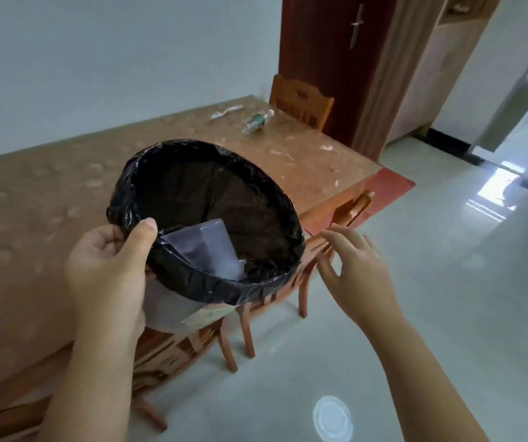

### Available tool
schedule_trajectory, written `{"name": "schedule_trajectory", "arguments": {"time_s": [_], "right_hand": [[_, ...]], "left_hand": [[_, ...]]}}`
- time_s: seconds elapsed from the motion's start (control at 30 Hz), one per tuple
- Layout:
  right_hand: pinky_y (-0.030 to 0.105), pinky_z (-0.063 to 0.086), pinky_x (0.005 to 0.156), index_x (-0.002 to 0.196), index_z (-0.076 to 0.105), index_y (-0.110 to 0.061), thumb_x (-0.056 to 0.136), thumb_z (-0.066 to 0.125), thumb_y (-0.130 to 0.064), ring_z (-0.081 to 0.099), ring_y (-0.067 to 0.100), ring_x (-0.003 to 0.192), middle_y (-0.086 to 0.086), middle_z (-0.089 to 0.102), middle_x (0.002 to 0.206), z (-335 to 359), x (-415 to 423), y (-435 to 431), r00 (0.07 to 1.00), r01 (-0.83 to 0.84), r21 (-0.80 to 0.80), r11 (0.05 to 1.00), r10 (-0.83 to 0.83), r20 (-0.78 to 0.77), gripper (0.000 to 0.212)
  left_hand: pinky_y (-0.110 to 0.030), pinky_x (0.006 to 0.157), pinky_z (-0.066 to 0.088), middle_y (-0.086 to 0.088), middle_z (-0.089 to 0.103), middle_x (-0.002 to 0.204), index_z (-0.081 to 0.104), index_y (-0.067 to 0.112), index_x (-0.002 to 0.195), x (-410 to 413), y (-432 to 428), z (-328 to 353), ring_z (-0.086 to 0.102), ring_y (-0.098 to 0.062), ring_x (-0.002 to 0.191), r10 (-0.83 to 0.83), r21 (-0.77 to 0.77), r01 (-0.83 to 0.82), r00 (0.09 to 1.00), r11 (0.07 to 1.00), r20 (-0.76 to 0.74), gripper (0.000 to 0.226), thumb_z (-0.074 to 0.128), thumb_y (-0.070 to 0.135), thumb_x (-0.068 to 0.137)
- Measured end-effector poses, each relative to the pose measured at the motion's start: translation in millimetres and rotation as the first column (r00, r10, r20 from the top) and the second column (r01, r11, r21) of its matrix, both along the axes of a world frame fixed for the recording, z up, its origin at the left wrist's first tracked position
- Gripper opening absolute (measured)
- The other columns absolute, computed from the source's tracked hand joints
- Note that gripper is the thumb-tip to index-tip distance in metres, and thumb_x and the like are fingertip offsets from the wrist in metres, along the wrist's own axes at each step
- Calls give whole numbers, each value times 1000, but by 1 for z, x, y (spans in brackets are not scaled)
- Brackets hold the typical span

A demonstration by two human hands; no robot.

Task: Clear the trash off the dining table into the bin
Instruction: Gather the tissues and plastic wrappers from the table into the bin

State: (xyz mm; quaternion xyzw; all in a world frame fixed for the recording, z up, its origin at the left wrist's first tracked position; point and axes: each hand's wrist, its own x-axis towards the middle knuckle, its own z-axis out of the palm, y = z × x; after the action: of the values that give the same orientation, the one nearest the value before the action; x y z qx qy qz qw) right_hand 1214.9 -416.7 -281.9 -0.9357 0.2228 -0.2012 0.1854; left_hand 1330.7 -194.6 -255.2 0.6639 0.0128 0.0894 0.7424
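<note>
Spanning the frame, the long brown patterned counter bears trash at its far end. The black-lined round white bin, its rim pinched by the left hand, hangs this side of the clear green-labelled plastic bottle, lying slantwise, well beyond the right hand, the nearer one, fingers spread and empty.

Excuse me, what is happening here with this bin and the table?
A person is clearing trash from the dining table. The left hand grips the rim of the black-lined bin, held up at the table's edge. A pale plastic piece already lies inside. The right hand is open beside the bin and holds nothing. A plastic bottle and a white scrap lie at the table's far end. A clear round lid lies on the floor.
</note>
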Motion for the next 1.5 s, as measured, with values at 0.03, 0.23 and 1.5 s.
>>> {"name": "schedule_trajectory", "arguments": {"time_s": [0.03, 0.23, 1.5], "right_hand": [[44, 39, 101, 119, 55, -15, 85, 56, -21, 46, 27, 120, 6, 55, 128, -2, 14, 1, 999, -45, 6, 999, 45, -9, 35], [43, 36, 103, 122, 52, -20, 86, 53, -24, 44, 25, 122, 4, 53, 130, -7, 108, 20, 965, -259, -64, 964, 256, -57, 36], [34, 40, 69, 118, 47, -14, 81, 56, -34, 51, 29, 102, 8, 48, 116, -207, 536, 56, 565, -605, 371, 705, 708, -424, 43]], "left_hand": [[-26, 49, 48, 14, 60, 48, 54, 22, 62, 5, 7, 0, 60, -8, 51, 53, -5, -53, 999, 999, 0, 24, 68, 41, 58], [-16, 41, 46, 17, 61, 46, 55, 22, 59, 56, 48, 0, 59, 0, 46, 328, 3, -329, 943, 944, 60, 21, 69, 35, 66], [-12, 53, 43, 6, 58, 66, 52, 29, 68, 238, 31, -59, 53, 5, 57, 776, 518, -698, 623, 494, 99, 18, 68, 29, 77]]}}
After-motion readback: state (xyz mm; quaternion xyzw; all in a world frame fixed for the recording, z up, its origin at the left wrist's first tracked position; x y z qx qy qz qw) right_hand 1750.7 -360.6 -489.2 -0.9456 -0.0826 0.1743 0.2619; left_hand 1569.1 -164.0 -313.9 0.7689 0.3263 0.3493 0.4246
